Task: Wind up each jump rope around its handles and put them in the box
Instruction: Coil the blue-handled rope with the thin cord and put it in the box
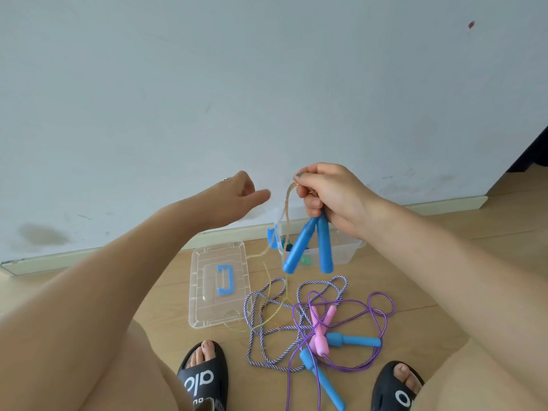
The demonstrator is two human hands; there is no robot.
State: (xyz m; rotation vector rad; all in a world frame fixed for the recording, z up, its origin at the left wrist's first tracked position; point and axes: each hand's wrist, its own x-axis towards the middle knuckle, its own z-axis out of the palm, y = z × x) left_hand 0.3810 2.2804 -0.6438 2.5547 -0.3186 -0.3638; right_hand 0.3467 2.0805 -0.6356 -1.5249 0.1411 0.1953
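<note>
Right now the right hand [329, 194] grips the tops of two blue handles [310, 247], which hang splayed, and its fingers [308, 178] pinch the pale translucent cord [287, 209] above them. The left hand [237, 200] hovers just beside, fingers loosely curled and holding nothing that I can make out. That cord trails down to the floor and runs into the tangle of striped rope [267, 295] and purple rope [379, 310] near the pink handles [321, 327]. The clear box [341, 247] stands by the wall behind the handles, its lid [219, 280] lying beside it. Winding from here could drag the other ropes up, since the cord crosses them; splayed handles may also let coils slip off.
</note>
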